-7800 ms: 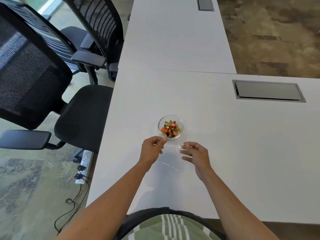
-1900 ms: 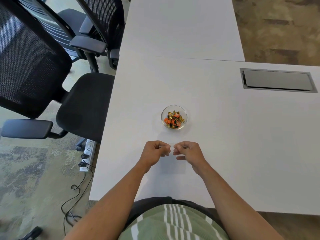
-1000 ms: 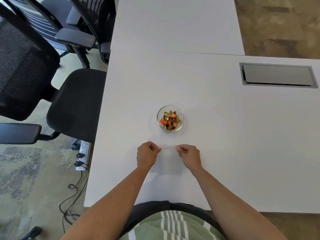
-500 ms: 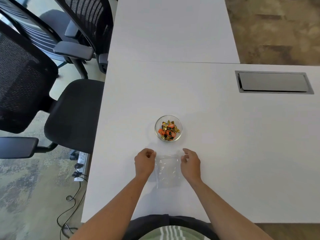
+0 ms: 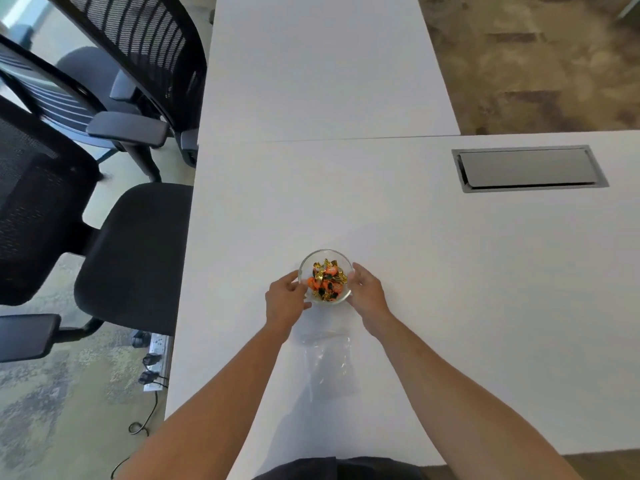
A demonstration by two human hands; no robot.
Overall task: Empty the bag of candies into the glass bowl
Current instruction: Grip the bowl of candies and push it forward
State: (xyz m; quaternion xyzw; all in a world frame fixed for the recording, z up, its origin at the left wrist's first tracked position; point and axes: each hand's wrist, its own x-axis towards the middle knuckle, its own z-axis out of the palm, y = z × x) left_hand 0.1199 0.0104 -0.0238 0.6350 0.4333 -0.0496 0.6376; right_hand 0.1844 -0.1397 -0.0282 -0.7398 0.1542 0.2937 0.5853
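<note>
Both hands (left hand (image 5: 285,299), right hand (image 5: 367,292)) cup the candy-filled glass bowl (image 5: 325,258).

Table (image 5: 450,271): white, fills the centre and right of the frame; a seam crosses it in the upper half.
Cable hatch (image 5: 530,169): grey, closed, set in the tabletop at upper right.
Office chairs (image 5: 131,258): black mesh, along the left edge.
Power strip (image 5: 157,362): lower left, on the floor, plugs and a cord attached.
Carpet (image 5: 540,60): brown mottled, upper right.
</note>
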